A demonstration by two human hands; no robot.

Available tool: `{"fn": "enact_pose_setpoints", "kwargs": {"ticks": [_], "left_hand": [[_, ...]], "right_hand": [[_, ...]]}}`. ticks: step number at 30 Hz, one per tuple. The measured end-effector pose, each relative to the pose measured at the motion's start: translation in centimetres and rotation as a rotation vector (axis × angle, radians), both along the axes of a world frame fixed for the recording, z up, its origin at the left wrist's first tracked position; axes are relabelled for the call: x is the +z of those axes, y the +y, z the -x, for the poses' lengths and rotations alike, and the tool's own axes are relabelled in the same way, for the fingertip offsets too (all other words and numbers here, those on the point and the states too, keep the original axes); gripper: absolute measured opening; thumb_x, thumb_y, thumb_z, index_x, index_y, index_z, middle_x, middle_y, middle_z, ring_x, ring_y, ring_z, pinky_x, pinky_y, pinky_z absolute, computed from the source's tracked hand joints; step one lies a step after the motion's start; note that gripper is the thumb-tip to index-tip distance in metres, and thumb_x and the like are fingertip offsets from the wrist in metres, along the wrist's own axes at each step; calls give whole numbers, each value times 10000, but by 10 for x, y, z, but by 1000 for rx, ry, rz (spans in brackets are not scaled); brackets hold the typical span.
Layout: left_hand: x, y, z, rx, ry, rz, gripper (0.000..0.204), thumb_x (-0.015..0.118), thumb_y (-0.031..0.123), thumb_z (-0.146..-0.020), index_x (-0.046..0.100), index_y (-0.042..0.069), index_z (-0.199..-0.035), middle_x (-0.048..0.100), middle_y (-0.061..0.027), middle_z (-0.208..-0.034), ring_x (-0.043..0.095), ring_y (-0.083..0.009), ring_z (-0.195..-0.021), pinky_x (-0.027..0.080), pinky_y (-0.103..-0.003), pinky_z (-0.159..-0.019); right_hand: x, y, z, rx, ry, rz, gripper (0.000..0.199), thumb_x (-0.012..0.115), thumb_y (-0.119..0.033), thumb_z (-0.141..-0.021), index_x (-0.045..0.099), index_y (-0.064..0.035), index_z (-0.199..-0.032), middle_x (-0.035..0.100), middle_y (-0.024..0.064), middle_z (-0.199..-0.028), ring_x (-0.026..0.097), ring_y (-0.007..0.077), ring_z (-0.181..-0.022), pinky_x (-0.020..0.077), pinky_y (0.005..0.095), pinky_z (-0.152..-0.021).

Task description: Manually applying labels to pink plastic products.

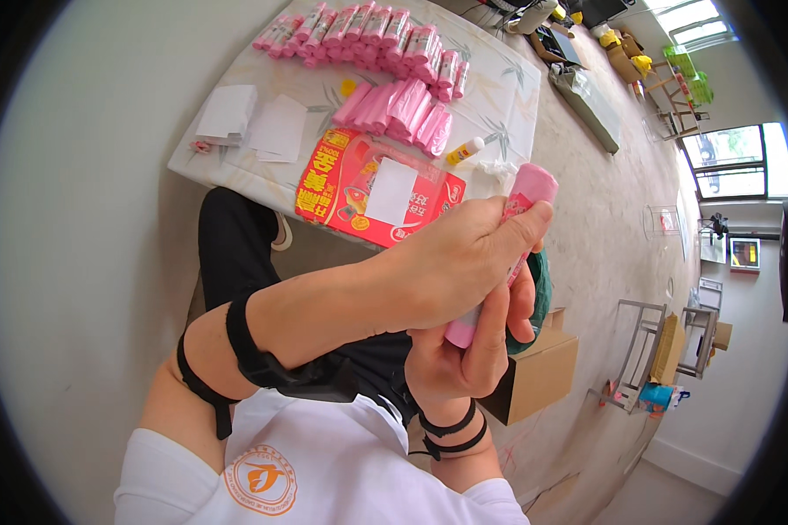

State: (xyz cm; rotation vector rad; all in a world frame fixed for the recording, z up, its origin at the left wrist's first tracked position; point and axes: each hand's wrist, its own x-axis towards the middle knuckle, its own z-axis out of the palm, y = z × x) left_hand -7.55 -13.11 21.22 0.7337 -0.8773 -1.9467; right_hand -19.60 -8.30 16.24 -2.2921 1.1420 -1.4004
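A pink plastic bag roll (534,185) with a printed label around it is held tilted in front of my chest. My left hand (468,254) is closed on its upper part, the thumb lying along the label. Lower down, my right hand (464,366) wraps its fingers round the same roll. Beyond the hands, a red printed cardboard sheet (324,206) lies on the table's near edge with a white paper slip (391,191) on it. A yellow-and-white glue stick (464,150) and crumpled white tissue (496,171) are beside it.
The cloth-covered table (508,96) holds a pile of labelled pink rolls (368,31), plain pink rolls (394,107) and stacks of white paper (228,114). A cardboard box (538,372) and a dark green bag (538,297) stand right of my hands. Metal frames (639,350) stand farther right.
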Motion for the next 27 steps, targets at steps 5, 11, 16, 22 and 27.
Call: {"fn": "enact_pose_setpoints", "kwargs": {"ticks": [5, 11, 16, 22, 27], "left_hand": [[-1, -5, 2, -50, 10, -91, 486, 430, 492, -955, 458, 7, -988, 607, -129, -718, 668, -228, -675, 537, -298, -570], [-9, -15, -3, -149, 31, -149, 472, 416, 471, -966, 512, 9, -974, 635, -138, -813, 665, -223, -770, 533, -290, -684], [-11, -10, -5, -140, -142, 31, 476, 389, 456, -980, 565, 14, -957, 633, -86, -883, 622, -161, -835, 493, -275, -792], [-13, -8, -1, -57, -114, 14, 479, 388, 461, -982, 590, 32, -919, 604, -37, -858, 570, -90, -798, 463, -255, -715], [-8, -7, -3, -24, -235, 132, 476, 388, 457, -985, 587, 34, -897, 570, -8, -799, 522, -71, -731, 437, -224, -662]], "right_hand": [[-8, -1, 6, -15, -36, -15, 460, 748, 11, -727, 584, 13, -1157, 628, 203, -1077, 615, 326, -1019, 446, 358, -924], [-13, -4, 13, 137, -290, -177, 398, 718, 72, -701, 606, -5, -1075, 664, 175, -938, 660, 260, -832, 486, 324, -840], [-1, 0, 24, 311, -615, -353, 320, 610, 123, -715, 577, 3, -1010, 516, 303, -1159, 621, 188, -551, 524, 273, -533], [4, 7, 27, 491, -992, -630, 322, 673, 81, -733, 557, 5, -1024, 317, 334, -1354, 644, 228, -597, 537, 269, -440], [-3, 1, 25, 448, -644, -451, 402, 729, 23, -731, 504, -45, -1057, 319, 295, -1353, 609, 197, -544, 517, 257, -376]]}}
